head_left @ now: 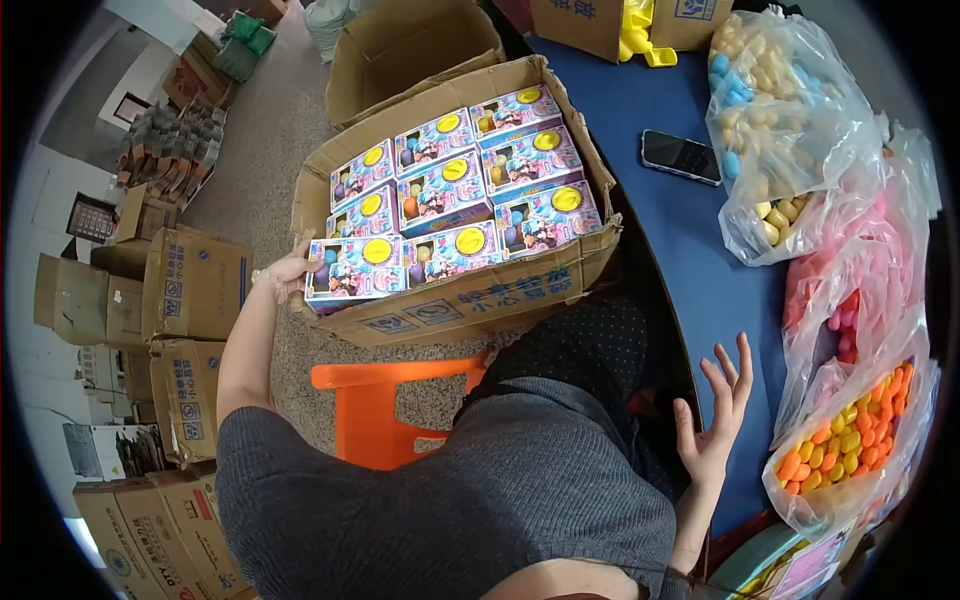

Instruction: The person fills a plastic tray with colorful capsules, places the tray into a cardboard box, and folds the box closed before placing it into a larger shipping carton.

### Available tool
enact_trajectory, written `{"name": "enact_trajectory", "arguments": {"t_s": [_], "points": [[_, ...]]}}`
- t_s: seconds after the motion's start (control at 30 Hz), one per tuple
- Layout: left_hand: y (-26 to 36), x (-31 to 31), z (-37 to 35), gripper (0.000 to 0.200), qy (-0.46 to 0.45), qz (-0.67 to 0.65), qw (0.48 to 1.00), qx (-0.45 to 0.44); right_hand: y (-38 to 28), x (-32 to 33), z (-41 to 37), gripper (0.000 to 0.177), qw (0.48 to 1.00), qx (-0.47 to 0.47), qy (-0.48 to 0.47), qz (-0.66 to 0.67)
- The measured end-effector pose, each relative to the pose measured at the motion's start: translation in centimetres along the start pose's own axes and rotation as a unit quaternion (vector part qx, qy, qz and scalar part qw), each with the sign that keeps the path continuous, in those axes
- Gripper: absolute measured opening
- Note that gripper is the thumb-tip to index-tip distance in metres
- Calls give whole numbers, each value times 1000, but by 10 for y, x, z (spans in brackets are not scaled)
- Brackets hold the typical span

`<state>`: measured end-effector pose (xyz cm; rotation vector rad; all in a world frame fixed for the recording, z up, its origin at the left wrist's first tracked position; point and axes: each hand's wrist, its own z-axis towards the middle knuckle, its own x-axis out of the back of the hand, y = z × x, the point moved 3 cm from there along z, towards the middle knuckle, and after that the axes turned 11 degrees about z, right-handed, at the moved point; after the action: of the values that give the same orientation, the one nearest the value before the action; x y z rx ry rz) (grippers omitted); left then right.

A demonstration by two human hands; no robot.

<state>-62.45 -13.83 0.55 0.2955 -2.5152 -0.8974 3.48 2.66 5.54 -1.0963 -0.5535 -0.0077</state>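
My left hand (287, 273) is at the near left corner of a large open carton (470, 310). Its fingers close on the left end of a printed toy box (357, 268) there; part of the grip is hidden. Several more of these boxes, such as one in the middle (443, 187), stand in rows inside the carton, each with a yellow oval and coloured egg shapes on the front. My right hand (715, 420) is raised beside the blue table (640, 225), fingers spread, holding nothing. Nearest to it is a clear bag of orange and yellow pieces (845, 435).
A black phone (680, 157) lies on the table, with a bag of cream and blue pieces (780, 120) and a pink bag (850, 260) alongside. An orange stool (375, 410) stands below the carton. Behind it is another open carton (410, 50); stacked cartons (198, 285) line the left.
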Motion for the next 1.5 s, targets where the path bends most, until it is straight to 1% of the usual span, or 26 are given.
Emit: {"name": "enact_trajectory", "arguments": {"t_s": [0.17, 0.3, 0.43, 0.5, 0.53, 0.6, 0.63, 0.7, 0.73, 0.8, 0.83, 0.87, 0.9, 0.93, 1.0, 1.03, 1.07, 1.1, 1.13, 1.17, 1.23, 1.27, 1.3, 1.33, 1.37, 1.5], "points": [[-8, 10, 16, 55, -21, -41, 999, 3, 15, 7, -45, 41, 996, -73, 46, 2], [-8, 9, 21, 56, -14, -70, 997, -19, 25, 13, -73, 40, 992, -112, 65, 8], [-51, 10, 30, 54, 5, -115, 992, -43, 37, 15, -87, 40, 984, -148, 101, 19], [-52, -4, 21, 52, 6, -43, 999, -11, 37, 14, -89, 39, 981, -157, 113, 14], [-42, -14, 5, 51, 42, 132, 987, 77, 35, 13, -90, 38, 979, -164, 121, 20], [-44, -15, 11, 56, 124, 338, 917, 170, 28, 14, -96, 37, 974, -176, 137, 24], [-52, -9, 31, 64, 148, 396, 899, 113, 23, 14, -99, 35, 975, -180, 129, 11], [-23, -34, 37, 66, 152, 570, 805, 64, 18, 17, -110, 33, 972, -194, 135, -7], [-9, -42, 50, 57, 164, 728, 666, 16, 16, 20, -121, 31, 970, -213, 120, -3], [51, -99, 36, 47, 108, 774, 623, -29, 9, 27, -154, 19, 959, -239, 153, -14], [74, -129, 36, 38, 86, 804, 577, -110, 8, 32, -179, 15, 922, -367, 125, -9], [98, -164, 32, 34, 57, 800, 574, -167, 6, 37, -213, 16, 862, -494, 111, 13], [113, -186, 38, 28, 24, 722, 605, -334, 8, 36, -257, 27, 841, -524, 133, -12], [142, -238, 13, 19, -54, 633, 664, -394, 1, 35, -297, 36, 791, -598, 82, -95], [181, -333, -56, 17, -158, 511, 682, -499, -11, 19, -389, 56, 652, -693, 1, -308], [188, -375, -78, 17, -216, 486, 633, -562, -10, 10, -439, 67, 576, -782, 12, -239], [192, -408, -105, 17, -267, 454, 587, -614, -14, 5, -465, 69, 541, -827, 18, -153], [194, -441, -135, 16, -326, 465, 511, -645, -1, -20, -516, 69, 566, -818, 80, -72], [186, -479, -155, 17, -390, 447, 470, -654, -2, -36, -530, 63, 576, -801, 104, -125], [179, -509, -174, 17, -442, 429, 432, -659, -1, -50, -535, 62, 599, -760, 199, -156], [154, -563, -206, 19, -527, 428, 389, -623, -4, -55, -539, 61, 563, -768, 276, -133], [142, -586, -226, 20, -568, 412, 339, -626, -4, -59, -538, 60, 594, -735, 290, -152], [126, -605, -247, 22, -611, 383, 303, -623, -3, -65, -535, 60, 592, -733, 300, -147], [111, -622, -263, 23, -648, 353, 268, -620, -1, -68, -526, 59, 613, -695, 351, -134], [94, -633, -279, 24, -683, 372, 286, -560, 1, -69, -519, 58, 631, -653, 399, -124], [42, -659, -327, 25, -751, 323, 217, -534, 12, -71, -513, 47, 611, -655, 412, -167]]}}
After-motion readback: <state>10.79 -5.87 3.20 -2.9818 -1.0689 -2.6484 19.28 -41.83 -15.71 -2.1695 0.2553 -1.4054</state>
